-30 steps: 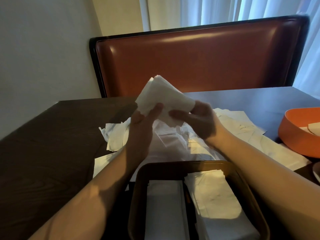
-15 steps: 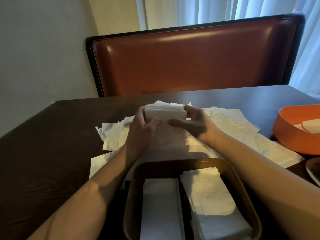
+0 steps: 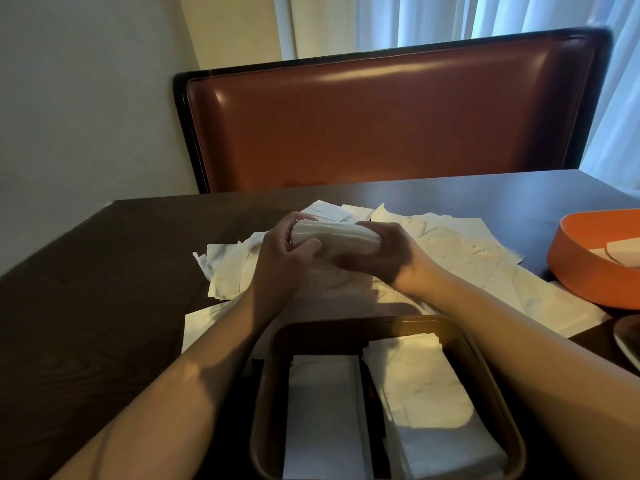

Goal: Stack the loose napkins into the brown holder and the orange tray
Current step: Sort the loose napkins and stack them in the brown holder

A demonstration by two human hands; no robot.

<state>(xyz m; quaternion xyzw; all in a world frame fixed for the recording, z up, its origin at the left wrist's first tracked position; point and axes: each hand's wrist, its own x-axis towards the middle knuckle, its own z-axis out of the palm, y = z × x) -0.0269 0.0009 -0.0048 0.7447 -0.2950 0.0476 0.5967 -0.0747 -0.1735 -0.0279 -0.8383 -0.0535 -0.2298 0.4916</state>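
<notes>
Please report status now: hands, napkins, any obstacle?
Left hand and right hand both grip napkin bundle above loose napkins. Brown holder partly filled. Nothing blocking.

A dark wooden table (image 3: 86, 306) fronts a reddish-brown padded bench back (image 3: 381, 126) and pale curtains (image 3: 415, 19).

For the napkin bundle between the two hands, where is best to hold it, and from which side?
Probably by its two short ends, as both hands do: left hand from the left, right hand from the right. The napkin bundle is long, thick and loose, so squeezing its ends likely keeps the sheets aligned.
</notes>
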